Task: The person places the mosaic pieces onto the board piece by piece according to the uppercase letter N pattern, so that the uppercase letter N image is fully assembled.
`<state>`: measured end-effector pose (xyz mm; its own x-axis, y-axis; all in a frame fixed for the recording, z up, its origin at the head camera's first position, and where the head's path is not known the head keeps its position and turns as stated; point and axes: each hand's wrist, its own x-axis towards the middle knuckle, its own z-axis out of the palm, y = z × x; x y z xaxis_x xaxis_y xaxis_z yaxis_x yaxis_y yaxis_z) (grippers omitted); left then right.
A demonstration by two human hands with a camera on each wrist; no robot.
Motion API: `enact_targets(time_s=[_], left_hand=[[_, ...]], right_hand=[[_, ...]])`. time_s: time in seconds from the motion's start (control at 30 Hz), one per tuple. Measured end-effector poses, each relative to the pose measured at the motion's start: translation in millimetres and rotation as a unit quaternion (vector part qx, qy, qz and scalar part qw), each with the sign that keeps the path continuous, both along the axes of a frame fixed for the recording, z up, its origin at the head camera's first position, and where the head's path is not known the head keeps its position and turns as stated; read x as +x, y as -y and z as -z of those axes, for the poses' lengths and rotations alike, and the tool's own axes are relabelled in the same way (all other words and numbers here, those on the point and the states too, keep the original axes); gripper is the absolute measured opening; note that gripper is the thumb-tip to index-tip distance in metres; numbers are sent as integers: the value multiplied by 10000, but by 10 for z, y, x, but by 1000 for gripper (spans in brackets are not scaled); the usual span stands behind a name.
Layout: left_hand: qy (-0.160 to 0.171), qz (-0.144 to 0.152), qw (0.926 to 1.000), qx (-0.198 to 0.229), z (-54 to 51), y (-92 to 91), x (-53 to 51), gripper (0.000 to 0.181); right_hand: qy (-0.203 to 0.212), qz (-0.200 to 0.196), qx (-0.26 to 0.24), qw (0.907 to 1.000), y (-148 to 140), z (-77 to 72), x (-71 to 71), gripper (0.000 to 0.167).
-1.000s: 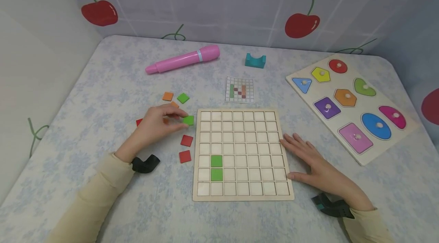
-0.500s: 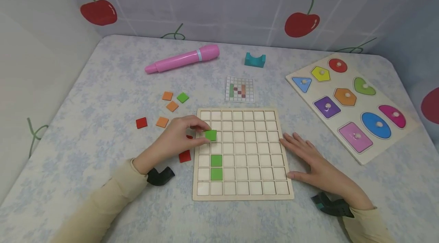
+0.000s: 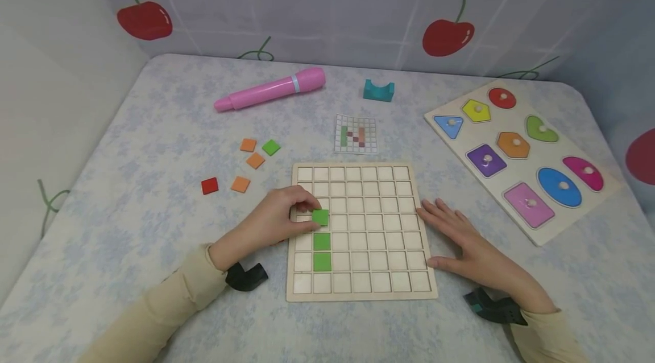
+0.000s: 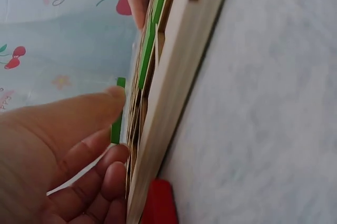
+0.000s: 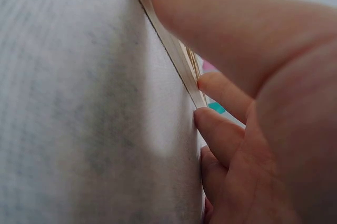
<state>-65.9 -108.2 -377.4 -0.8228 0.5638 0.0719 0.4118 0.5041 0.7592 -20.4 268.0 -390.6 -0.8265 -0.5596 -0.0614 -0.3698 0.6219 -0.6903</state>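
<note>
Between thumb and fingers my left hand (image 3: 278, 216) pinches a green square tile (image 3: 320, 217) just above the wooden grid board (image 3: 362, 300). In the left wrist view that green tile (image 4: 117, 129) is seen edge-on, a small gap off the board (image 4: 174, 92). Two green tiles (image 3: 322, 251) lie in cells of the second column, directly below the held one. At the board's right edge rests my right hand (image 3: 471, 249), fingers spread; its thumb and fingertips touch the edge in the right wrist view.
Left of the board lie several orange tiles (image 3: 240, 184), a green tile (image 3: 271, 147) and a red tile (image 3: 210, 185). Behind it are a printed pattern card (image 3: 356, 134), a pink pen-shaped toy (image 3: 271, 91) and a teal holder (image 3: 378, 91). A knobbed shape puzzle (image 3: 522, 181) sits at right.
My left hand has carried the green tile rightward from the loose tiles to over the board, then slightly down toward the two placed green tiles. My right hand stays at the board's edge.
</note>
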Motion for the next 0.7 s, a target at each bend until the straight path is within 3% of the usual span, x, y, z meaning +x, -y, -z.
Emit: enact_targets(time_s=[0.4, 0.7], left_hand=[[-446, 77, 9979, -467, 11, -34, 24, 25], [-109, 139, 9998, -89, -9, 46, -6, 18]], right_hand=[[-13, 28, 49, 10000, 9, 4, -3, 81], [12, 2, 28, 10000, 2, 4, 2, 82]])
